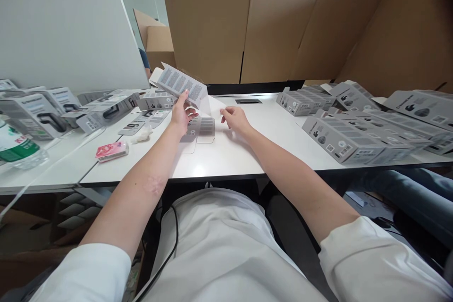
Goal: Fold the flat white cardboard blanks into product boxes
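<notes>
The left hand (183,112) grips a grey printed folding carton (180,86), thumb laid along its text-covered panel and the other fingers bent in at the lower edge. This carton is held tilted above the table, its flaps open at the upper-left end. The right hand (235,119) is just beside the carton's other end, fingers curled in toward the thumb; whether they pinch anything there cannot be told. Under the held carton, a flattened grey carton (206,128) lies on the white tabletop (226,160). To the left of the hands are more flat printed card (145,121), a crumpled white scrap (143,135) and a pink tissue pack (112,151). Beyond these, formed grey boxes (35,111) with a black device pictured on them crowd the left side, near a clear plastic bottle (17,144) with a green-and-white label and a white cable (67,153). On the right, rows of similar grey cartons (348,138) lie side by side. A dark slot (248,101) is set in the tabletop near its far edge, and tall brown cardboard panels (208,19) stand behind it, with a pale partition (67,42) at the left.
</notes>
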The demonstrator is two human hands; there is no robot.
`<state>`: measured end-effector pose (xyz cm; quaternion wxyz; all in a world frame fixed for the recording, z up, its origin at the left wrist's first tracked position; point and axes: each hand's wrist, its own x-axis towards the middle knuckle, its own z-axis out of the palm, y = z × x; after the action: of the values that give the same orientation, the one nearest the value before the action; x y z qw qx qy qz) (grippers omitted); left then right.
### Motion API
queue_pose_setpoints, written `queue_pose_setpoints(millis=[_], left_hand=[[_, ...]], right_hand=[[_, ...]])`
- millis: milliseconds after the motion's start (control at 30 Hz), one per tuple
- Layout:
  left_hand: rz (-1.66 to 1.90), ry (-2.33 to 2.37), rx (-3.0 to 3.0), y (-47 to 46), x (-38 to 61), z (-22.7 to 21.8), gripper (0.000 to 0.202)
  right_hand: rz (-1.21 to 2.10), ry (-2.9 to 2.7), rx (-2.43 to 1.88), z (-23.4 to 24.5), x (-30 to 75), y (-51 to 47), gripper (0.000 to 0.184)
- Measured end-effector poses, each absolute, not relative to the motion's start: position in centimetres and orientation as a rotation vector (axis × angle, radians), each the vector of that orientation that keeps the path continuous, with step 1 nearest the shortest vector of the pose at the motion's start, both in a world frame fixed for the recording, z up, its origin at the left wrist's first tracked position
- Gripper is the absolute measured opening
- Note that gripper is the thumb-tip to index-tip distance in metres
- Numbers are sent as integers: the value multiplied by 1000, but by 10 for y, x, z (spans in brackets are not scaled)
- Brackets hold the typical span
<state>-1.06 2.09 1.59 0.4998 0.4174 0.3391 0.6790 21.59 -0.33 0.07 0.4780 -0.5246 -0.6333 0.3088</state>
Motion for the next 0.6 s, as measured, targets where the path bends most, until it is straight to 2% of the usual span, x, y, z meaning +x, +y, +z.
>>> queue_pose_setpoints(millis=[600], left_hand=[[1582, 799, 1072, 9, -10, 21, 73]], right_hand=[[860, -1440, -1318, 7, 217, -11, 30]])
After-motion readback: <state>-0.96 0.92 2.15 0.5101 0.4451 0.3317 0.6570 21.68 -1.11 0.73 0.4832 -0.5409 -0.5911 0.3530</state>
